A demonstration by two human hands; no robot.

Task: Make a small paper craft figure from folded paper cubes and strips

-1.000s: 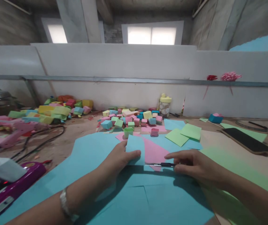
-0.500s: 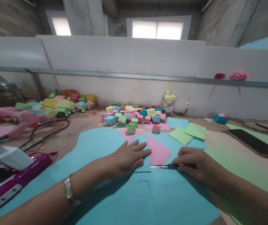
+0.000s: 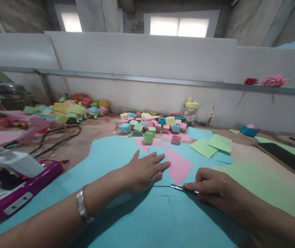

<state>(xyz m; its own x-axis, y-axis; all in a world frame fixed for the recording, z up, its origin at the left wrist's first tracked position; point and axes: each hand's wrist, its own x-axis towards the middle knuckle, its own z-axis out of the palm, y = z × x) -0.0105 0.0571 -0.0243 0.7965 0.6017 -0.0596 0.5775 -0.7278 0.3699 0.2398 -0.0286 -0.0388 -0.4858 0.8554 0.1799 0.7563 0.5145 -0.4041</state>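
Note:
My left hand (image 3: 147, 170) lies flat with its fingers spread on a large blue sheet of paper (image 3: 111, 155). It presses near a smaller blue paper piece partly under the fingers. My right hand (image 3: 212, 186) is closed around a slim craft knife (image 3: 185, 188). The blade tip points left and touches the blue paper at the right end of a dark cut line. Beyond the blade lies a pink paper piece (image 3: 180, 165). Farther back stand a small green paper box (image 3: 148, 138) and a pink paper box (image 3: 175, 139).
Many folded paper boxes are heaped along the wall. Left are a pink glue gun (image 3: 37, 125) and a purple power strip (image 3: 51, 170) with a white plug. To the right lie green paper squares (image 3: 203, 148) and a phone (image 3: 287, 156). A yellow-lidded jar (image 3: 191, 110) stands behind.
My right hand has drawn slightly back and left, bringing the knife tip to the cut line. My left hand stays flat on the paper. The whole view has shifted slightly.

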